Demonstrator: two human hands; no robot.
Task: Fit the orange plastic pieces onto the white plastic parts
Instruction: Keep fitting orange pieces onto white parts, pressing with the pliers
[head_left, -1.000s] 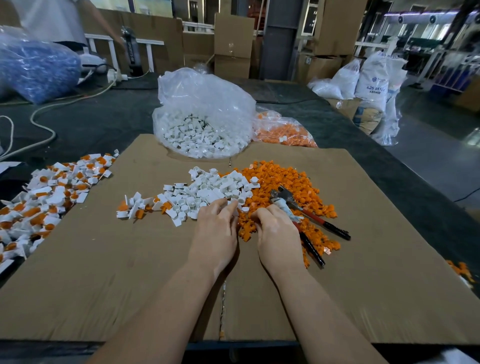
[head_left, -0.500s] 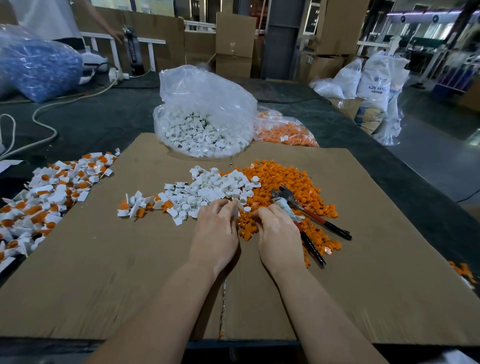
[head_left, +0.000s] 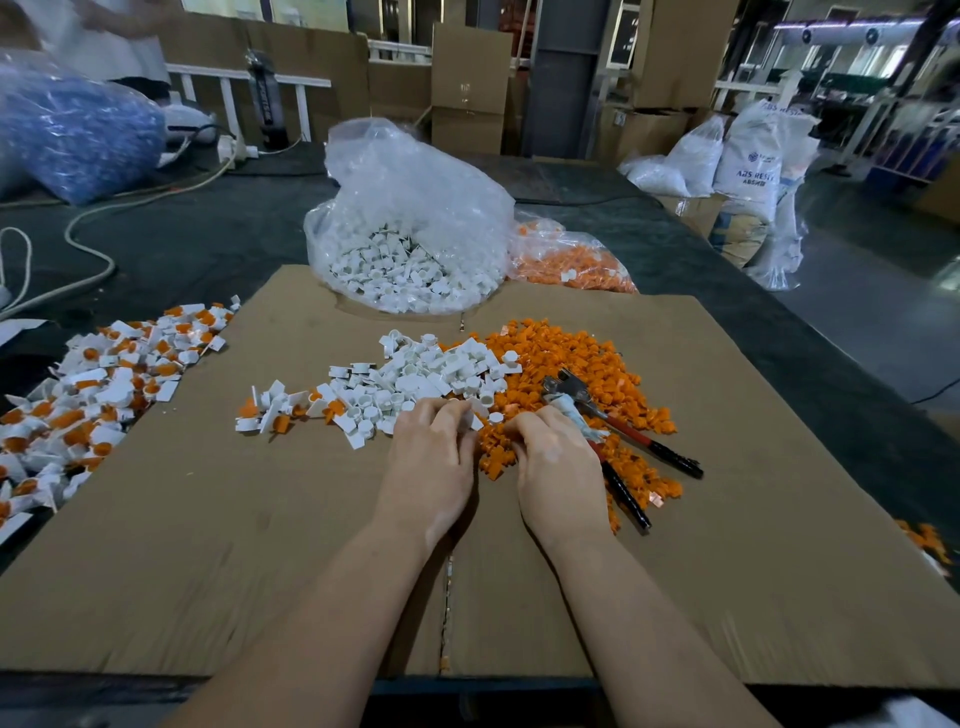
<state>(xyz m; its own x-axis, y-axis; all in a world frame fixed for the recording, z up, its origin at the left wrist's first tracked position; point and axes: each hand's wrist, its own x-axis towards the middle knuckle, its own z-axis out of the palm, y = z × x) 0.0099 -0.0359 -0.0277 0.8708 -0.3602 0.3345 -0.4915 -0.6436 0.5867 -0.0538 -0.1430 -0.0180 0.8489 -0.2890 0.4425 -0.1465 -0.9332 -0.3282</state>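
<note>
A warehouse of stacked cartons and resin sacks (head_left: 748, 166) lies behind my dark surface (head_left: 171, 244), and a sheet of brown cardboard (head_left: 218, 545) covers the part in front of me; I place everything else by that sheet. In its middle sits a loose heap of white plastic parts (head_left: 431, 379), and touching that heap on its right is a spread of orange plastic pieces (head_left: 571, 358). A pair of red-and-black-handled pliers (head_left: 623, 436) lies on top of the orange spread. My left hand (head_left: 434, 462) rests at the near edge of the white heap, its fingers curled and pinching a white part. My right hand (head_left: 556, 462) rests just beside it on the orange pieces, fingers curled under; what they hold, if anything, I cannot tell. At the sheet's far edge stands a clear bag of white parts (head_left: 410, 228), with a bag of orange pieces (head_left: 566, 260) just to its right. Off the sheet's left edge lies a pile of joined white-and-orange parts (head_left: 98, 384). Far beyond that is a blue bag (head_left: 78, 130).
</note>
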